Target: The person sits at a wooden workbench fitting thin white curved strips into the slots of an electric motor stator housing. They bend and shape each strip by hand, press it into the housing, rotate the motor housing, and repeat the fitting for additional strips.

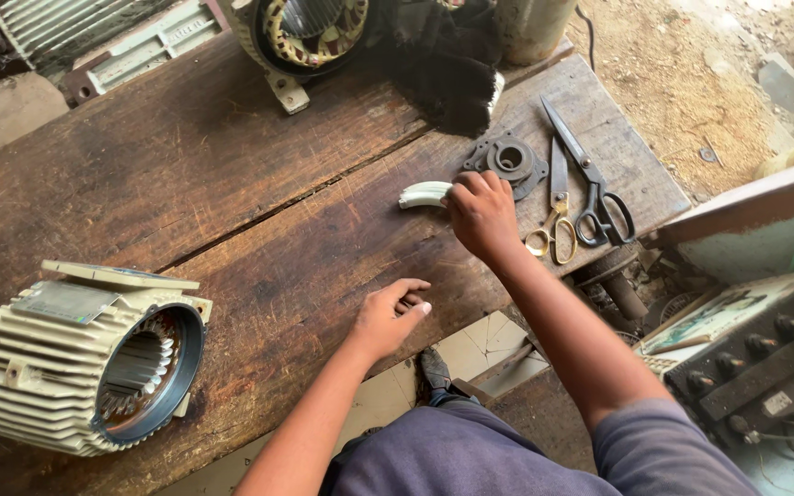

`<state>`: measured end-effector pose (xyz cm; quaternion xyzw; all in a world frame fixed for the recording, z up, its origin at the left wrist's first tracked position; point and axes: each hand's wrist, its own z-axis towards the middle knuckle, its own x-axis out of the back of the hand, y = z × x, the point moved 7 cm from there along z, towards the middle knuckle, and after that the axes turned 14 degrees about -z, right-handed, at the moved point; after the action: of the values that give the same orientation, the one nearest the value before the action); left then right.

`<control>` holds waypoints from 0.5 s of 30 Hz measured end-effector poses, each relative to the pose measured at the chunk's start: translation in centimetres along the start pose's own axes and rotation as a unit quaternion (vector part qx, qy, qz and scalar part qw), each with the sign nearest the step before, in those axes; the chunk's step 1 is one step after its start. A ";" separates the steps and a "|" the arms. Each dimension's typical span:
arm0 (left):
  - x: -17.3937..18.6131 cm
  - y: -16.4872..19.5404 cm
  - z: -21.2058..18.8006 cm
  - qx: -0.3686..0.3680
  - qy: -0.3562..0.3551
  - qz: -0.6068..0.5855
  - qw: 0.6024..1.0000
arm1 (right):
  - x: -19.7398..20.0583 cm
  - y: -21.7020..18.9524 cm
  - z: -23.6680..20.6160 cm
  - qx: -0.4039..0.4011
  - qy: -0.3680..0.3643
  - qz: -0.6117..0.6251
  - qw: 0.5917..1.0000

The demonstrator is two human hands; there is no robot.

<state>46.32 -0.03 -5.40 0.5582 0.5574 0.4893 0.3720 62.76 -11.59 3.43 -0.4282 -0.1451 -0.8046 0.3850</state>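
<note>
Small curved white plastic piece [425, 194] lies on dark wood tabletop [232, 184], pinched by right hand [482, 213] w/ left hand [390, 315] loosely curled & empty nearby; a weak pinch might drop it.

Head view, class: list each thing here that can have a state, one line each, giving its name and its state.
Right hand: closed on the curved white piece.
Curved white piece: held at one end, on the bench.
Left hand: empty, fingers curled, resting on the wooden bench.
Black-handled scissors: lying flat, blades shut.
Gold-handled scissors: lying flat, blades shut.
Cream motor housing: on its side, open end showing.
Dark flange plate: lying flat.
</note>
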 end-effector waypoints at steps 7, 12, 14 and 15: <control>4.8 -4.7 -4.6 0.142 0.088 -0.434 0.885 | 2.0 -8.4 -5.2 0.140 -0.023 0.128 0.982; 9.3 -6.6 -9.4 0.112 0.184 -0.427 0.878 | 2.2 -15.3 -7.3 0.252 -0.043 0.212 0.943; 10.6 -7.2 -11.3 0.118 0.218 -0.446 0.860 | 2.1 -17.0 -7.3 0.277 -0.044 0.237 0.930; 10.9 -7.6 -12.4 0.126 0.235 -0.462 0.846 | 2.0 -17.9 -7.3 0.289 -0.045 0.250 0.923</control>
<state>31.37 9.93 -8.24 0.1463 0.8784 0.3034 0.3391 44.58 -4.84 2.48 -0.3566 -0.2768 -0.5854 0.6734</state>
